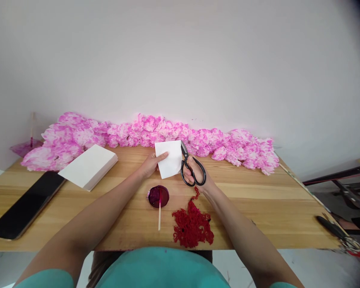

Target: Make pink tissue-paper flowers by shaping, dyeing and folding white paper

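Between thumb and fingers my left hand (153, 163) grips a white sheet of paper (169, 160), held up above the table. A pair of black-handled scissors (184, 151) is in my right hand (195, 168), with fingers through the loops. The scissor blades point up and touch or overlap the paper's right edge; whether they are cutting, I cannot tell. Below my hands lie a round dish of dark purple-red liquid (154, 197) with a thin wooden stick (159, 218) resting in it, and a tangled heap of red yarn (193, 228).
A thick stack of white paper (90, 166) and a black phone (27, 206) lie to the left. Pink-and-white crumpled paper flowers (156, 130) line the wall side. At the right edge sits a black-handled tool (331, 227). The wooden tabletop (258, 204) ends close to my body.
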{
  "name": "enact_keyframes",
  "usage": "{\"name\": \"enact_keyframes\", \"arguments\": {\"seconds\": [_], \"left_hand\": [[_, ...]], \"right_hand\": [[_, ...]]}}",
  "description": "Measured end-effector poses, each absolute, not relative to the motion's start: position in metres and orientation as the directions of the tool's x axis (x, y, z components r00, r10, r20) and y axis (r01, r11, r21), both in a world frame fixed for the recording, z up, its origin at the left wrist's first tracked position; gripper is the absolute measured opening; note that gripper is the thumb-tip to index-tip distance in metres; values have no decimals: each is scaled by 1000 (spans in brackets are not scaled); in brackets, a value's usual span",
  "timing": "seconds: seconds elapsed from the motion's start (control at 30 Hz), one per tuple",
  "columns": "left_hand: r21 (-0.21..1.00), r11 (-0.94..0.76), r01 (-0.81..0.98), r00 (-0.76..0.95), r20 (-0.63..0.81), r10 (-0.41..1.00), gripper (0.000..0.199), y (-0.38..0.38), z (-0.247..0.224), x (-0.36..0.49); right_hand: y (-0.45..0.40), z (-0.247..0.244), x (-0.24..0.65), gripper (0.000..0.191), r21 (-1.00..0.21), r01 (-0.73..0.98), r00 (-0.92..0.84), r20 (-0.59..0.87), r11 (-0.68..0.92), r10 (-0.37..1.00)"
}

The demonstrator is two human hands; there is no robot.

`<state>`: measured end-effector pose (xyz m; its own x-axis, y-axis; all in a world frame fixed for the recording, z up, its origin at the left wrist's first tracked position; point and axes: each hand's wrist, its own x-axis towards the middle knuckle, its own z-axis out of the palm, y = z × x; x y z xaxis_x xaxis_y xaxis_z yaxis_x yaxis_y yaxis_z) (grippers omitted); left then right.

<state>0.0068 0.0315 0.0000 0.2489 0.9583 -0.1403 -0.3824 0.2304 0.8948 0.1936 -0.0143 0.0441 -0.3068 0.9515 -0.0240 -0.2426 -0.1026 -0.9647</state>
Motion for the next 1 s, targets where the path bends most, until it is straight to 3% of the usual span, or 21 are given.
{"name": "enact_keyframes", "arguments": {"seconds": [0.43, 0.6, 0.73, 0.83, 1.0], "left_hand": [[886, 225, -406, 247, -131, 960, 50, 33, 0, 6], [865, 255, -431, 245, -160, 956, 50, 32, 2, 7], [852, 277, -444, 247, -181, 952, 50, 33, 3, 6], [853, 272, -445, 243, -177, 954, 48, 34, 2, 5], [859, 267, -437, 240, -175, 955, 45, 35, 1, 4]], "right_hand": [[-15, 42, 197, 48, -995, -93, -268, 46, 21, 962], [-13, 43, 205, 59, -974, 145, -222, 138, 173, 965], [-11, 44, 210, 59, -949, 233, -205, 165, 212, 965], [-8, 44, 211, 59, -970, 180, -180, 128, 161, 975], [-4, 45, 213, 52, -995, -66, -212, 82, 69, 974]]}}
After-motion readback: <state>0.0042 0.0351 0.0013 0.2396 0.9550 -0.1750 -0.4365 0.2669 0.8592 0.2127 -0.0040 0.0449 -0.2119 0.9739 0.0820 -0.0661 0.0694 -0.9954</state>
